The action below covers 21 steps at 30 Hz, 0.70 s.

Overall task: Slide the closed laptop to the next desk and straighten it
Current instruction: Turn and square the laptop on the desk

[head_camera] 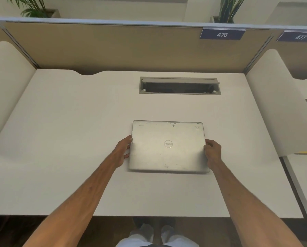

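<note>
A closed silver laptop (168, 147) with a round logo on its worn lid lies flat on the white desk (68, 139), a little right of the middle. Its edges run nearly parallel to the desk's front edge. My left hand (123, 150) grips the laptop's left edge, fingers curled against the side. My right hand (212, 150) holds the right edge, thumb on the lid's corner area.
An open grey cable tray (179, 85) is set into the desk behind the laptop. White side dividers (274, 104) stand at left and right. A tan back panel carries tags 476 (222, 34) and 477. Another desk (306, 175) with a yellow item adjoins on the right.
</note>
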Each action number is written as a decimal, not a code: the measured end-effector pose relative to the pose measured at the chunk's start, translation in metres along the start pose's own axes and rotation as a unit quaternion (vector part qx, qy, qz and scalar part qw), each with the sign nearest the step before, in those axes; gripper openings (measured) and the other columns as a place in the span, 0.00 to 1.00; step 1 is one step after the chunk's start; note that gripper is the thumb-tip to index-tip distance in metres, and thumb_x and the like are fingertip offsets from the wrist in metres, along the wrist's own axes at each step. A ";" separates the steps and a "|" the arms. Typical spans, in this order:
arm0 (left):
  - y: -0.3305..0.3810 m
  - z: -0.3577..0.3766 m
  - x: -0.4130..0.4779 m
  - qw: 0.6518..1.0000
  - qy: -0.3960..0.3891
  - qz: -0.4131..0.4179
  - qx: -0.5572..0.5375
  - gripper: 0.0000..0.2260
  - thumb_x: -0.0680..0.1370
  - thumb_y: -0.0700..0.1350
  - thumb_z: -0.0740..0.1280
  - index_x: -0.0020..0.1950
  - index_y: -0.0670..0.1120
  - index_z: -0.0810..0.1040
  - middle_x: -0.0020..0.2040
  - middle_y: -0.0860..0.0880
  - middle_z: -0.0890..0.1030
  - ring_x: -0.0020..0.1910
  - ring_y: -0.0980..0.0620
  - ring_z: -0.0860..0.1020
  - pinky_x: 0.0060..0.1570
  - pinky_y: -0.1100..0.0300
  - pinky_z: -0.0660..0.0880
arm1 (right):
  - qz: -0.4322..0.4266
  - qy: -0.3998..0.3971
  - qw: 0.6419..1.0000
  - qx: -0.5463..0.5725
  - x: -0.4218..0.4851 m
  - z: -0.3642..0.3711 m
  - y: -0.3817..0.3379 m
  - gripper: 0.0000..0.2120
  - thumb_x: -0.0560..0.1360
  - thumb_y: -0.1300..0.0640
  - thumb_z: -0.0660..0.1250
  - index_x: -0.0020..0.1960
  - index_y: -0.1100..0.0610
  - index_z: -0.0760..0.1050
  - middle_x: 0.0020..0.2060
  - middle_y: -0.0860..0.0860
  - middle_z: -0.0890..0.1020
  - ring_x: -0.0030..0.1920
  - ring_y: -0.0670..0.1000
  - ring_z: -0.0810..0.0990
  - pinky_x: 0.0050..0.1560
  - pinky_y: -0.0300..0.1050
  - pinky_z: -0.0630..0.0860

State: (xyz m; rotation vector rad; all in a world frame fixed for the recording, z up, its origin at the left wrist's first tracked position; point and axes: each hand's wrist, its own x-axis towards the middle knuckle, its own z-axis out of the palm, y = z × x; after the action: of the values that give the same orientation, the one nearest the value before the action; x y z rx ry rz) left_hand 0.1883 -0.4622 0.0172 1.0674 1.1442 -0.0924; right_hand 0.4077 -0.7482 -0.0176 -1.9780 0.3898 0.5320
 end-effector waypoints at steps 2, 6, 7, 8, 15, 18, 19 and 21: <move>-0.002 0.002 0.003 1.000 0.011 0.007 -0.002 0.13 0.86 0.51 0.61 0.67 0.55 0.82 0.70 0.52 0.82 0.69 0.49 0.80 0.80 0.44 0.69 | -0.003 0.000 1.000 0.000 -0.001 0.000 0.000 0.23 0.80 0.73 0.58 0.72 0.67 0.80 0.70 0.64 0.83 0.73 0.65 0.80 0.75 0.60 0.75; -0.006 0.004 0.007 1.000 0.012 0.008 0.000 0.12 0.86 0.52 0.63 0.65 0.54 0.82 0.62 0.54 0.83 0.57 0.53 0.81 0.78 0.46 0.71 | -0.012 0.000 1.000 -0.003 -0.005 -0.002 0.000 0.23 0.80 0.73 0.58 0.72 0.66 0.80 0.70 0.63 0.83 0.73 0.64 0.81 0.76 0.60 0.76; -0.006 0.005 0.007 1.000 0.016 0.008 0.003 0.13 0.86 0.53 0.63 0.67 0.53 0.82 0.63 0.53 0.82 0.59 0.51 0.81 0.76 0.47 0.72 | -0.015 -0.001 1.000 -0.003 -0.006 -0.002 0.001 0.23 0.80 0.73 0.58 0.72 0.66 0.80 0.70 0.63 0.83 0.73 0.64 0.81 0.77 0.60 0.76; -0.006 0.005 0.006 1.000 0.020 0.009 0.008 0.13 0.86 0.53 0.63 0.67 0.53 0.81 0.64 0.53 0.82 0.59 0.51 0.81 0.72 0.48 0.73 | -0.018 -0.001 1.000 -0.002 -0.006 -0.002 0.002 0.24 0.80 0.72 0.58 0.73 0.66 0.79 0.70 0.62 0.83 0.73 0.63 0.80 0.77 0.60 0.76; -0.012 0.016 0.010 0.998 0.055 0.002 0.014 0.23 0.85 0.54 0.62 0.76 0.45 0.79 0.74 0.48 0.81 0.67 0.44 0.78 0.67 0.51 0.72 | -0.019 0.002 1.000 -0.008 -0.006 -0.001 0.002 0.23 0.81 0.71 0.59 0.73 0.64 0.80 0.70 0.61 0.84 0.73 0.63 0.80 0.76 0.59 0.76; -0.012 0.014 0.011 0.999 0.048 0.003 0.014 0.22 0.86 0.53 0.61 0.75 0.44 0.80 0.76 0.48 0.80 0.73 0.41 0.78 0.75 0.49 0.70 | -0.020 0.007 1.000 -0.010 -0.006 0.001 0.003 0.23 0.81 0.71 0.59 0.73 0.64 0.80 0.70 0.60 0.83 0.73 0.63 0.80 0.76 0.58 0.76; -0.012 0.014 0.010 0.999 0.044 0.004 0.016 0.19 0.85 0.52 0.62 0.70 0.45 0.81 0.70 0.48 0.82 0.65 0.42 0.78 0.68 0.51 0.71 | -0.021 0.007 1.000 -0.012 -0.007 0.001 0.002 0.23 0.81 0.71 0.59 0.73 0.64 0.80 0.70 0.61 0.83 0.73 0.63 0.81 0.76 0.59 0.76; -0.011 0.015 0.007 0.999 0.036 0.005 0.022 0.12 0.84 0.49 0.62 0.61 0.50 0.82 0.60 0.48 0.81 0.55 0.45 0.75 0.58 0.52 0.68 | -0.019 0.006 1.000 -0.014 -0.007 0.001 0.002 0.23 0.81 0.71 0.59 0.73 0.63 0.80 0.70 0.60 0.84 0.72 0.63 0.81 0.76 0.59 0.76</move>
State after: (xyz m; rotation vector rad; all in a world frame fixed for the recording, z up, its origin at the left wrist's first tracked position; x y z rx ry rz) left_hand 0.1960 -0.4753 0.0050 1.1237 1.2067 -0.0726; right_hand 0.4006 -0.7475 -0.0161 -2.0130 0.3518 0.5044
